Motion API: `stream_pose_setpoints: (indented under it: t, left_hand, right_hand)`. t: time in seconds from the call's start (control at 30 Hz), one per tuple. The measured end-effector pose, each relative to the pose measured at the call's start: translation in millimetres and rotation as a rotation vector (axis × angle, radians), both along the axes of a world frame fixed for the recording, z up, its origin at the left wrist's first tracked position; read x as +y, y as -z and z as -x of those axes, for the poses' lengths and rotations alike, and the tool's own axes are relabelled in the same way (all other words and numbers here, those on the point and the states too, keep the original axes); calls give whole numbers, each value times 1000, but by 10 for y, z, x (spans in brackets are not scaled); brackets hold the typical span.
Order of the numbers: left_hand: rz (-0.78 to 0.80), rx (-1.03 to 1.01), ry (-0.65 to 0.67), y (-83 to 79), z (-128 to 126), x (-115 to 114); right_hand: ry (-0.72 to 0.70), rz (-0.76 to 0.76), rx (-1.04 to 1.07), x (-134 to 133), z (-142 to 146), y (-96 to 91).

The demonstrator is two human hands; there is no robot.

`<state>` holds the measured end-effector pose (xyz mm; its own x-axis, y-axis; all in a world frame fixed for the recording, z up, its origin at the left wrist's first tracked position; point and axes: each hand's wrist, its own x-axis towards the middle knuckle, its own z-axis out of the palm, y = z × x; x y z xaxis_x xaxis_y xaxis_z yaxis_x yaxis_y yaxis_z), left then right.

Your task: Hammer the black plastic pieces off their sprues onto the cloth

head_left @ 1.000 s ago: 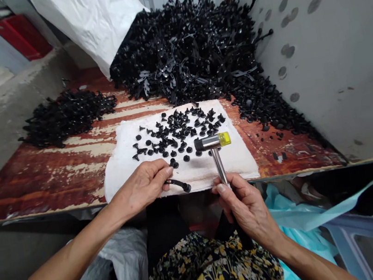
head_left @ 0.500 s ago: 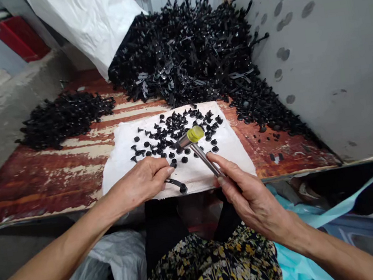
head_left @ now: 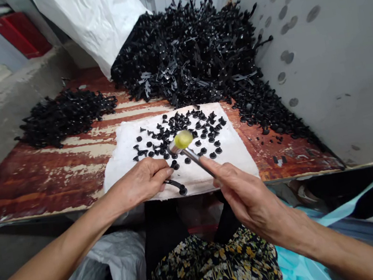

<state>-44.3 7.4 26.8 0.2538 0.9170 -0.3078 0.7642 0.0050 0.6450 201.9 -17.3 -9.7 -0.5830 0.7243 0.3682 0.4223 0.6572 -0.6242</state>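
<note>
My left hand [head_left: 150, 178] pinches a black plastic strip [head_left: 173, 182] near the front edge of the white cloth [head_left: 117, 169]. A round black cap stands at the strip's free end, touching the cloth. In my right hand [head_left: 238, 183] is a small mallet [head_left: 184, 140] with a metal handle and a yellow face. Its head is raised over the cloth, above and a little right of my left fingers. Many small black plugs [head_left: 179, 122] with flat round heads lie scattered on the cloth, some upright and some on their sides. My left fingers hide part of the strip.
A tall heap of black plastic parts [head_left: 187, 51] fills the back, beside a white sack [head_left: 95, 22]. Another black pile [head_left: 67, 115] lies on the left of the worn red tabletop [head_left: 31, 182]. A grey panel [head_left: 331, 53] stands on the right.
The mallet in my right hand has moved left and slightly towards my left hand, and its head has tilted. My left hand stays in place with the black strip.
</note>
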Motion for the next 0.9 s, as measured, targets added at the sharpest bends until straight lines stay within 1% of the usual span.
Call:
stream_pose_setpoints:
  t: [0.07, 0.1, 0.23, 0.27, 0.37, 0.4, 0.43, 0.47, 0.53, 0.6, 0.63, 0.67, 0.7, 0.77, 0.83, 0.9]
  left_hand:
    - [-27, 19, 11, -2, 11, -3]
    - [-34, 23, 14, 0, 17, -3]
    - [-5, -2, 21, 33, 36, 0]
    - [7, -16, 18, 43, 39, 0]
    - [12, -48, 15, 67, 50, -1]
    - [4, -51, 16, 70, 54, -1]
    - [-2, -51, 18, 72, 57, -1]
    - [-5, -50, 20, 73, 59, 1]
    - [-8, -52, 21, 74, 61, 6]
    - [-7, -67, 14, 81, 57, 12]
    - [-3, -82, 8, 85, 52, 15]
    - [5, -100, -2, 88, 48, 17]
    - [25, -121, -20, 88, 44, 19]
    - [115, -186, -98, 70, 43, 22]
    - [243, -303, -220, 28, 57, 25]
    - [335, -446, -333, -31, 88, 27]
  right_hand:
    - [-3, 22, -78, 4, -16, -22]
    - [-5, 23, -83, 3, -23, -45]
    - [17, -78, 76, 1, -11, -145]
    - [28, -102, 76, 5, -1, -154]
    - [15, -60, -106, 20, 23, -148]
    - [2, -34, -148, 20, 25, -147]
    - [-4, -23, -144, 15, 25, -150]
    - [4, -34, -97, 6, 23, -153]
    - [53, -107, 51, -17, 19, -150]
    - [104, -143, 94, -29, 20, -114]
    - [100, -124, 38, -26, 22, -86]
    - [46, -56, -79, -19, 25, -58]
    - [37, -23, -115, -7, 28, -35]
    - [29, 35, -66, 15, 29, -15]
    - [95, 62, 91, 27, 19, -19]
    - [213, 117, 259, 31, -8, -15]
